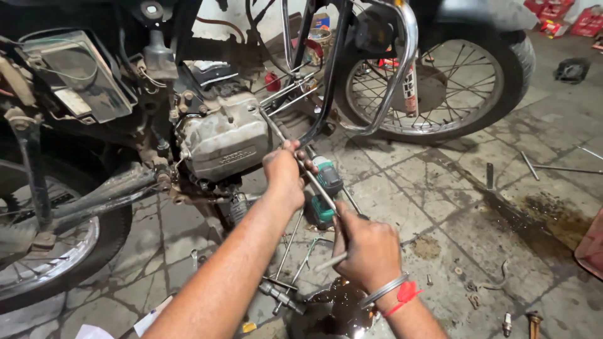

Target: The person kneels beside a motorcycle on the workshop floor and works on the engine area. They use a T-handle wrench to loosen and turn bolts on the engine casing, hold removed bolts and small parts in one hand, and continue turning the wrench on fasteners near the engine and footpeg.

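Stained, cracked floor tiles (408,188) spread under a stripped motorcycle, with a dark oily patch (553,216) toward the right. On the left sits the grey engine (223,141), and behind it the spoked front wheel (433,81) with a chrome crash bar (402,69) curving in front of it.

A long T-handle wrench (295,154) runs slantwise from the engine's right side down toward the person. The left hand (286,172) is closed around the shaft about midway, close to the engine. The right hand (370,248) is closed on the lower end, at the cross handle, whose silver tip sticks out to the left of the fist. That wrist wears a metal bangle (383,290) and a red thread (405,295).

Just beneath the shaft, between the two hands, a green and black power drill (323,191) lies on the floor. Loose wrenches and sockets (282,292) lie near the forearms, beside a pan of dark oil (336,311). More metal rods (546,166) lie well apart on the right, and a spark plug (506,323) rests near the bottom edge.
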